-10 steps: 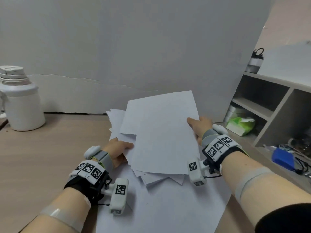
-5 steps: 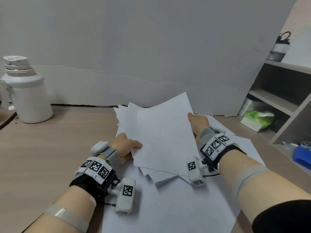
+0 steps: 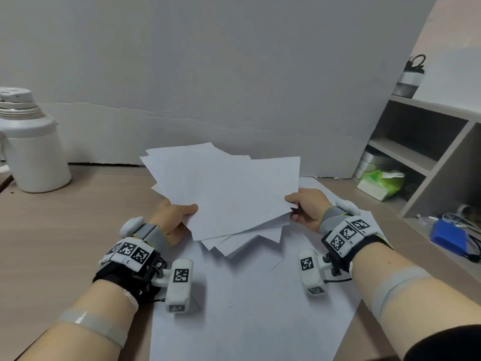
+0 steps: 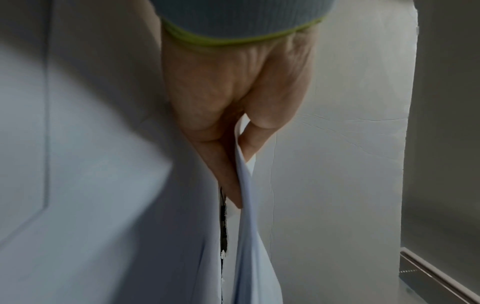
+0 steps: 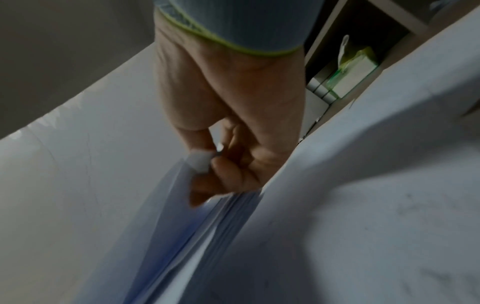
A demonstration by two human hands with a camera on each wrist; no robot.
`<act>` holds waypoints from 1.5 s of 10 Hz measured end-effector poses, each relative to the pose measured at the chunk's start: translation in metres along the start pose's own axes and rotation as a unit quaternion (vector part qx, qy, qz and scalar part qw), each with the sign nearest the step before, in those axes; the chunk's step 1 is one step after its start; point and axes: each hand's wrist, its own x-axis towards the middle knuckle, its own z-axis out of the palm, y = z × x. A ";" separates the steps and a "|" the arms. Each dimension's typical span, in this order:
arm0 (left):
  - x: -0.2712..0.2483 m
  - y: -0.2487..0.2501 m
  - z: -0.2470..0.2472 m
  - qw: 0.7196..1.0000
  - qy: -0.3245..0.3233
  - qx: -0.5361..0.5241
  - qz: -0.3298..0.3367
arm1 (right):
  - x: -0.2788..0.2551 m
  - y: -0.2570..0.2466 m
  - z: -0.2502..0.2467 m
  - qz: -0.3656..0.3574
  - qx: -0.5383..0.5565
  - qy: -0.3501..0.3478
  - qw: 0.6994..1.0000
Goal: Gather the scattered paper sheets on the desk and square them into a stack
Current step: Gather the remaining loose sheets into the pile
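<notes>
From the head view, gathering looks done and squaring is in hand: the left hand (image 3: 173, 217) at 9 o'clock and the right hand (image 3: 307, 208) at 3 o'clock each pinch an edge of the paper sheets (image 3: 229, 188), held fanned and skewed just above a large white sheet (image 3: 247, 308) that covers the desk (image 3: 65, 230). My guess is the next move calls for loosening both pinches and tapping an edge down so the corners slide level (thin, limp paper tends to buckle if squeezed). A matte white flask (image 3: 28, 149) stands at 10 o'clock; a grey shelf unit (image 3: 426, 157) at 2 o'clock holds a green tissue pack (image 3: 381, 183).

In the left wrist view, thumb and fingers (image 4: 228, 164) close on a curling paper edge.

In the right wrist view (blurred), the fingers (image 5: 228, 174) curl under the bundle's edge, whose layers splay apart unevenly.
</notes>
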 end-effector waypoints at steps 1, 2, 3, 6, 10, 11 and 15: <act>0.000 -0.002 0.001 1.000 -0.008 -0.006 -0.009 | -0.007 0.004 0.005 0.001 0.028 -0.068 0.997; 0.000 -0.004 0.001 1.000 -0.008 0.007 -0.016 | -0.014 0.003 0.012 0.011 0.018 -0.132 0.991; -0.001 -0.006 0.004 0.999 -0.009 0.037 -0.012 | -0.015 0.003 0.017 0.017 -0.038 -0.155 0.987; 0.003 -0.014 0.006 0.994 -0.014 0.099 -0.031 | -0.026 0.013 0.030 0.021 -0.077 -0.201 0.976; 0.009 -0.008 0.006 0.986 0.079 0.150 0.000 | -0.032 0.010 -0.029 0.084 -0.143 0.003 0.986; 0.003 0.003 0.012 0.986 0.061 0.154 0.004 | -0.033 0.013 -0.062 0.133 -0.159 0.077 0.975; -0.006 0.020 0.101 0.990 0.008 0.129 0.061 | -0.038 0.012 -0.144 0.133 -0.470 0.156 0.859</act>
